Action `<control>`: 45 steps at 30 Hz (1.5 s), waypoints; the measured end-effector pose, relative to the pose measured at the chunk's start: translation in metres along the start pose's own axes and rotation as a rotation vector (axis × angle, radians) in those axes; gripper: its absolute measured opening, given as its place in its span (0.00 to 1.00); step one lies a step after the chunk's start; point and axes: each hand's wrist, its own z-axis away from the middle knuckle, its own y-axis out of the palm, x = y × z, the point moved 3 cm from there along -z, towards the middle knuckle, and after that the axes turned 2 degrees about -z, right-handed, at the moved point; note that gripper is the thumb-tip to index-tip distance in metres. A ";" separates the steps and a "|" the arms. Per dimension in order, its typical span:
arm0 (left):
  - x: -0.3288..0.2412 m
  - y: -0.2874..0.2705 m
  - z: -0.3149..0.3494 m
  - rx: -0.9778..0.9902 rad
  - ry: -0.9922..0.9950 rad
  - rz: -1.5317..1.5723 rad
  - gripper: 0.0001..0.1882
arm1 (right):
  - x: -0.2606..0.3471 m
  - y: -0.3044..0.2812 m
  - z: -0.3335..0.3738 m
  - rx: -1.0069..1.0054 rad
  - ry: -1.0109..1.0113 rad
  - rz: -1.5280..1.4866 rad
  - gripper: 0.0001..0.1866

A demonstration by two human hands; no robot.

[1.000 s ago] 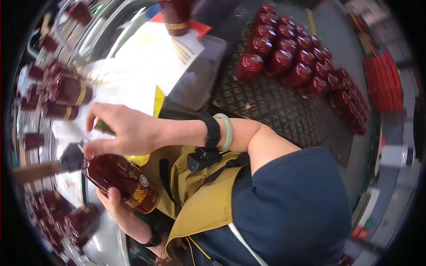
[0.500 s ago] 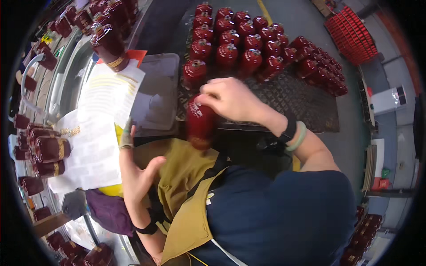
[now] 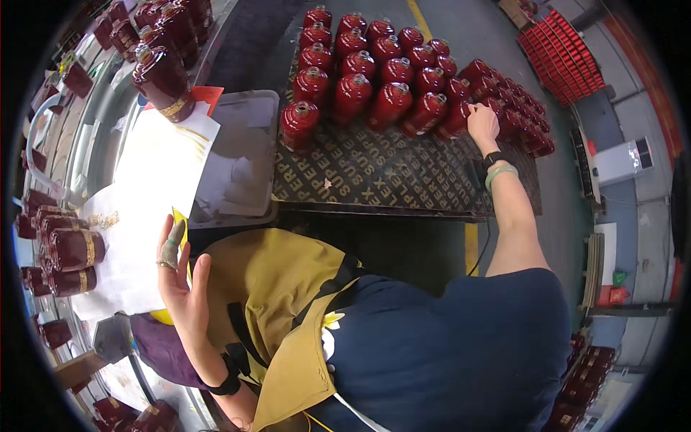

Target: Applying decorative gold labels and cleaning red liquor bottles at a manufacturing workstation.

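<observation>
My right hand (image 3: 484,124) reaches out to the front row of glossy red bottles on a dark patterned board. Its fingers are closed at the top of a red bottle (image 3: 453,122), which stands upright at the row's right end. The fingertips are partly hidden by the hand itself. On the left, my left hand (image 3: 186,291) is raised with its fingers apart, holding nothing. A grey-green covering (image 3: 171,245) wraps one of its fingers. Beside this hand lie white paper sheets (image 3: 119,273).
Several red bottles (image 3: 353,97) stand in rows on the patterned board (image 3: 403,173). A translucent plastic bin (image 3: 270,155) sits left of the board. Dark red bottles with gold bands (image 3: 75,248) line the left bench. A red crate stack (image 3: 561,57) stands far right.
My right hand has carried the red bottle from near my body to the right end of the front row. My left hand has shifted slightly left and down.
</observation>
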 end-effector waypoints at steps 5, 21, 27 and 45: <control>-0.007 -0.004 0.001 -0.049 -0.013 -0.007 0.29 | -0.007 0.021 -0.021 0.096 0.060 0.017 0.20; -0.081 -0.134 0.093 -0.805 0.188 -0.036 0.34 | 0.370 -0.149 0.183 -0.078 -1.255 -1.009 0.02; -0.130 -0.307 0.259 -1.736 0.298 -0.289 0.24 | 0.466 -0.170 0.302 0.318 -1.632 -1.203 0.08; 0.067 -0.400 0.395 -1.895 -0.322 -0.556 0.36 | 0.505 -0.165 0.387 0.608 -1.780 -1.114 0.08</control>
